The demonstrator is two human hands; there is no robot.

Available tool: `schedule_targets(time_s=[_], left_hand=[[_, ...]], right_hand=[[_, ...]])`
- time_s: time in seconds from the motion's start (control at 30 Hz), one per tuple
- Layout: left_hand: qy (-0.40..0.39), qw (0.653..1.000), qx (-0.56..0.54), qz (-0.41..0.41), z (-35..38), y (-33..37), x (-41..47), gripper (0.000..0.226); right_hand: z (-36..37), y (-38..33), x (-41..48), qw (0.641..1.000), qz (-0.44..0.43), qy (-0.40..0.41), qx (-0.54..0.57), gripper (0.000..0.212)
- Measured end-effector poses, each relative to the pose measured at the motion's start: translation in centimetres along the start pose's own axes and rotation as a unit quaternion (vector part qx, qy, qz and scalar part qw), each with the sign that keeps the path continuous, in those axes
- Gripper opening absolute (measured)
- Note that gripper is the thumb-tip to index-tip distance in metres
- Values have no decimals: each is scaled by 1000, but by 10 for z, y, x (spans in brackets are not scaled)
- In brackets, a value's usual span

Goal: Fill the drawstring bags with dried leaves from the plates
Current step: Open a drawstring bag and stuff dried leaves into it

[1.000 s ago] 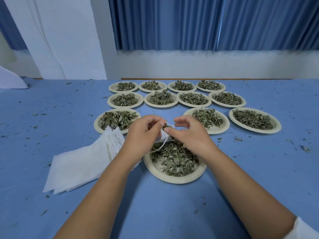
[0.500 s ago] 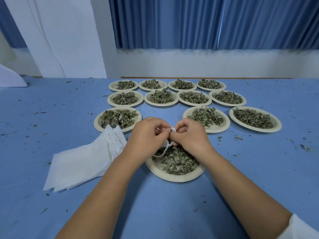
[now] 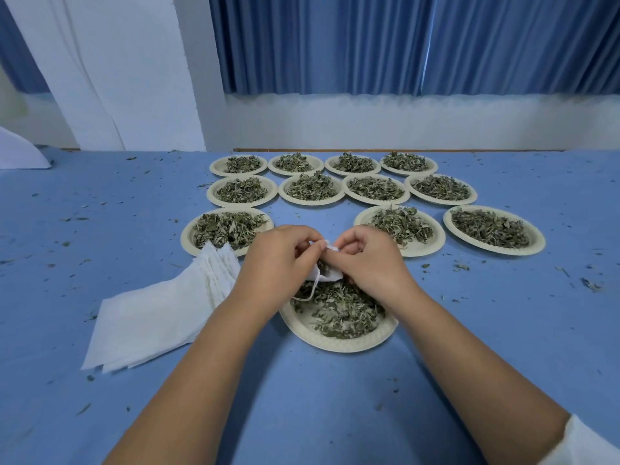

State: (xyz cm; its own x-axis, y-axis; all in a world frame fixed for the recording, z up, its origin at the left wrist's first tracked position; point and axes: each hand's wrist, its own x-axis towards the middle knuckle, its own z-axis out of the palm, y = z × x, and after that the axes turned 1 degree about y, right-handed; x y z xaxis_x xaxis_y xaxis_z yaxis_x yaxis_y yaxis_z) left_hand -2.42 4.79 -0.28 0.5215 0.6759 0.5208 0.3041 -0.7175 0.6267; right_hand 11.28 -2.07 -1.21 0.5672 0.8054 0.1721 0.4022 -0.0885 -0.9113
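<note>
Drawstring bag (image 3: 330,275) between left hand (image 3: 278,260) and right hand (image 3: 369,260), over nearest plate (image 3: 335,344).

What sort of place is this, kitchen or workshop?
Likely an indoor hand-packing workroom, not a kitchen: a table under a blue cloth, paper plates of dried leaves set in rows, a stack of flat white bags beside them, and blue curtains along the back wall.

Even, soft light; wide-angle edge distortion

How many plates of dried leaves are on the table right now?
12 plates: four in the back row, four in the middle, three in the third, one under the hands.
</note>
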Motion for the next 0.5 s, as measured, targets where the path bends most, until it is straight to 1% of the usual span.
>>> schedule_targets(time_s=[0.07,0.13,0.27,0.3,0.37,0.43,0.5], left_hand=[[-30,1000,0,3,1,2,-1,8],[-35,999,7,3,3,2,-1,8],[26,999,19,-20,0,-4,0,9],[41,998,29,-25,-1,-5,1,9],[61,997,29,-39,-4,-7,2,9],[79,995,21,-52,-5,-8,2,10],[103,993,23,-57,-6,-7,2,10]], right_hand=[[3,3,2,999,-22,22,-38,20],[6,4,3,997,-34,18,-64,24],[-2,1,7,996,-50,-38,-69,16],[-7,1,7,994,-52,-54,-81,13],[-18,1,9,983,-68,-88,-146,5],[-26,3,9,963,-75,-133,-220,13],[-27,3,8,941,-69,-177,-278,30]])
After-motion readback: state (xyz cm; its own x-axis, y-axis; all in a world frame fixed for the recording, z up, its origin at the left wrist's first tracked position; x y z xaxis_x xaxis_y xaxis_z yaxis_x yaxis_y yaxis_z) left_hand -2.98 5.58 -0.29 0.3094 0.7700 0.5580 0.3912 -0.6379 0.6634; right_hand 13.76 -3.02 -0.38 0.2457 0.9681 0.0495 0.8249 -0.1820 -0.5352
